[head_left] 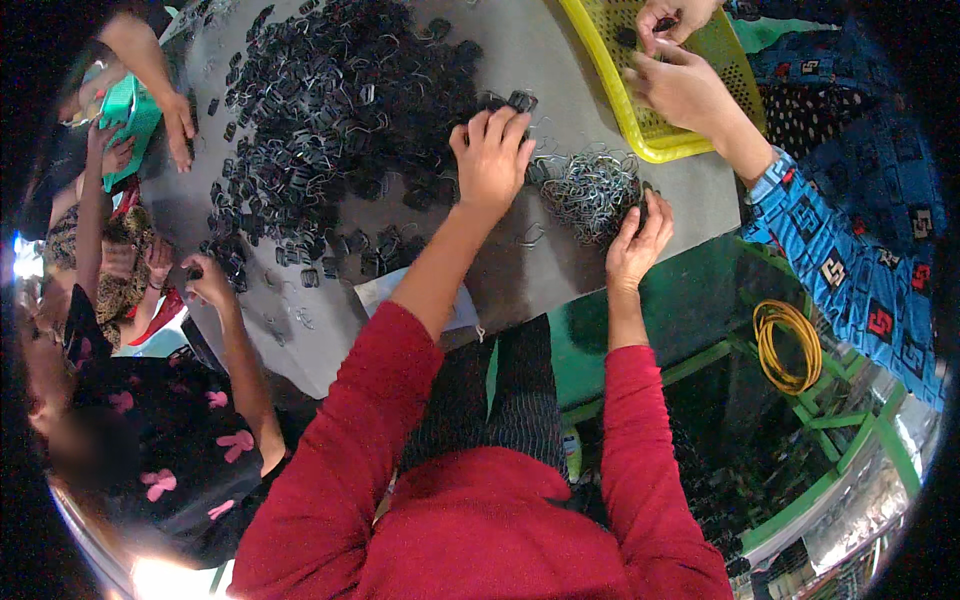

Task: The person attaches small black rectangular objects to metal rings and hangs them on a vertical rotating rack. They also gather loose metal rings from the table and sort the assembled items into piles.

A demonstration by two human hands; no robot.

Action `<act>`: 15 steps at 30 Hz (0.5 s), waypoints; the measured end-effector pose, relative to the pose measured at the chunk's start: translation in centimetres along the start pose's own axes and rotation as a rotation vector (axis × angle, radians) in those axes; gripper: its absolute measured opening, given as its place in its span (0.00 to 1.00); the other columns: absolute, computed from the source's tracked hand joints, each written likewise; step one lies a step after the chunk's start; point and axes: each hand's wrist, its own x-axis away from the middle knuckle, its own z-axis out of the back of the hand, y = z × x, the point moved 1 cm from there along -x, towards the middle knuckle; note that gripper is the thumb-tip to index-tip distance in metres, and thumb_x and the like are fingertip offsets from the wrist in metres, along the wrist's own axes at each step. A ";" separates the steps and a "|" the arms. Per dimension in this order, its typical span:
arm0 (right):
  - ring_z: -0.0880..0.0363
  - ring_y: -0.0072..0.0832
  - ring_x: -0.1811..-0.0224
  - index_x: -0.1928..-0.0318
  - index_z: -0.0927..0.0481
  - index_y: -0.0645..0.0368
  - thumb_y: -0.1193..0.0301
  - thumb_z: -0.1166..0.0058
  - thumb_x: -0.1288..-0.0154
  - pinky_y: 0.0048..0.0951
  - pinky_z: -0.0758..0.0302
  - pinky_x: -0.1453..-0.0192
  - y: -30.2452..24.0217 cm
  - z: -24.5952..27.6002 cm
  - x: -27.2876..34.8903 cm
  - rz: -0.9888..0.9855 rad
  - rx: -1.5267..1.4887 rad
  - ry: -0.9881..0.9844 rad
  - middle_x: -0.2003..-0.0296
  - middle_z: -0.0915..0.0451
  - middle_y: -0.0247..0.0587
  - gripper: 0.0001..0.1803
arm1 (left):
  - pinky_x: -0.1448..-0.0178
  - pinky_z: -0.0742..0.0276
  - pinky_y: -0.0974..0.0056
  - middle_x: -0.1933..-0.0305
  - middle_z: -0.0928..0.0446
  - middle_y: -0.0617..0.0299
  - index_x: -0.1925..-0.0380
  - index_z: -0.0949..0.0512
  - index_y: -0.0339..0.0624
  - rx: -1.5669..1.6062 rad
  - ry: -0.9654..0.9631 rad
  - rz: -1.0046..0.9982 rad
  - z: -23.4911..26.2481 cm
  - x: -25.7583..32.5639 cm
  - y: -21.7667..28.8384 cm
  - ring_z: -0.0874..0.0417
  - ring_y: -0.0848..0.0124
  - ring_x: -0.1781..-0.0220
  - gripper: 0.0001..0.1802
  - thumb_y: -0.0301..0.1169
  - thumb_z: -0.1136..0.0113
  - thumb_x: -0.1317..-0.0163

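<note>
One left hand (490,160) is arching over black clips (365,93), right (638,246) curling beside wire hooks (590,195), grips unclear, seemingly sorting, next needing pinching.

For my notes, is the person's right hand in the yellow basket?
No, the right hand is at the silvery wire pile's edge.

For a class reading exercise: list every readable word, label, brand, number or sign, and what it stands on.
No readable words or numbers.
Blue patterned sleeve: blocky, letter-like motifs, no legible word.
Heaped black pieces: any marks too small to read.
</note>
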 end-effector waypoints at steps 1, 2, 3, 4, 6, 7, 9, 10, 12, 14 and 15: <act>0.35 0.45 0.41 0.45 0.29 0.57 0.69 0.54 0.34 0.44 0.40 0.37 0.0 0.4 -0.1 -0.009 0.000 -0.004 0.47 0.30 0.47 0.18 | 0.40 0.44 0.46 0.45 0.30 0.66 0.51 0.26 0.52 -0.041 -0.005 -0.058 -0.4 -0.9 -0.1 0.34 0.62 0.42 0.19 0.40 0.42 0.44; 0.35 0.45 0.41 0.45 0.29 0.57 0.69 0.55 0.34 0.44 0.40 0.37 -1.2 1.6 -1.0 -0.042 0.019 0.002 0.47 0.30 0.47 0.17 | 0.40 0.45 0.45 0.44 0.31 0.66 0.50 0.26 0.52 -0.066 -0.023 -0.137 -1.4 -1.8 0.2 0.35 0.62 0.41 0.20 0.40 0.43 0.43; 0.35 0.45 0.41 0.45 0.29 0.57 0.69 0.55 0.34 0.44 0.40 0.37 0.1 1.8 -0.5 -0.063 0.042 0.015 0.47 0.30 0.47 0.17 | 0.39 0.47 0.43 0.40 0.33 0.66 0.47 0.27 0.52 -0.115 -0.094 -0.164 -2.6 -2.3 0.2 0.37 0.62 0.38 0.22 0.40 0.44 0.42; 0.35 0.46 0.41 0.45 0.29 0.58 0.69 0.56 0.33 0.44 0.40 0.36 -0.7 -1.0 0.0 -0.007 -0.086 -0.059 0.47 0.30 0.48 0.17 | 0.39 0.47 0.43 0.40 0.33 0.66 0.47 0.27 0.52 -0.261 -0.056 -0.026 -0.7 -0.8 -4.0 0.37 0.62 0.38 0.22 0.40 0.44 0.42; 0.35 0.46 0.41 0.45 0.29 0.59 0.68 0.57 0.33 0.44 0.40 0.36 0.3 -0.5 0.0 -0.010 -0.084 -0.034 0.47 0.30 0.49 0.17 | 0.39 0.47 0.44 0.40 0.33 0.66 0.47 0.27 0.53 -0.355 0.014 0.045 -1.0 -0.9 -5.0 0.37 0.62 0.37 0.22 0.40 0.44 0.42; 0.35 0.47 0.41 0.45 0.29 0.60 0.68 0.57 0.33 0.45 0.40 0.36 0.9 -0.3 -0.1 -0.010 -0.071 -0.019 0.47 0.30 0.50 0.17 | 0.38 0.48 0.44 0.43 0.31 0.66 0.50 0.26 0.52 -0.330 0.081 0.029 -0.9 -0.5 -4.6 0.36 0.61 0.39 0.21 0.39 0.42 0.44; 0.36 0.48 0.40 0.46 0.29 0.61 0.68 0.58 0.32 0.45 0.40 0.36 1.8 -0.4 -0.3 -0.022 -0.084 -0.007 0.47 0.29 0.51 0.17 | 0.38 0.48 0.45 0.45 0.31 0.66 0.52 0.25 0.52 -0.146 0.024 -0.023 -0.3 0.9 -2.9 0.35 0.61 0.41 0.19 0.39 0.41 0.45; 0.35 0.48 0.40 0.46 0.29 0.61 0.68 0.58 0.32 0.45 0.40 0.36 1.7 -0.4 -0.4 -0.026 -0.083 -0.004 0.47 0.29 0.51 0.17 | 0.38 0.48 0.45 0.47 0.30 0.66 0.53 0.25 0.52 -0.060 -0.004 -0.047 0.4 1.7 -1.9 0.34 0.61 0.42 0.19 0.39 0.40 0.45; 0.35 0.48 0.40 0.46 0.29 0.61 0.68 0.58 0.32 0.45 0.40 0.36 1.6 -0.4 -0.7 -0.030 -0.068 -0.009 0.47 0.29 0.51 0.17 | 0.40 0.46 0.47 0.50 0.30 0.68 0.56 0.24 0.56 0.029 -0.049 -0.067 0.5 3.0 0.2 0.33 0.63 0.44 0.18 0.41 0.38 0.47; 0.35 0.47 0.40 0.46 0.29 0.62 0.68 0.58 0.31 0.44 0.40 0.36 1.5 -0.8 -0.6 -0.002 -0.096 -0.014 0.47 0.29 0.52 0.17 | 0.41 0.46 0.48 0.51 0.29 0.68 0.56 0.24 0.58 0.045 -0.097 -0.056 0.6 4.0 1.2 0.32 0.64 0.45 0.18 0.43 0.37 0.48; 0.35 0.47 0.40 0.46 0.29 0.62 0.67 0.59 0.31 0.43 0.40 0.36 1.4 -0.9 -0.5 0.005 -0.101 -0.017 0.47 0.29 0.52 0.17 | 0.42 0.45 0.48 0.51 0.29 0.68 0.56 0.23 0.59 0.018 -0.076 -0.056 -0.1 4.6 0.7 0.32 0.64 0.45 0.18 0.43 0.37 0.49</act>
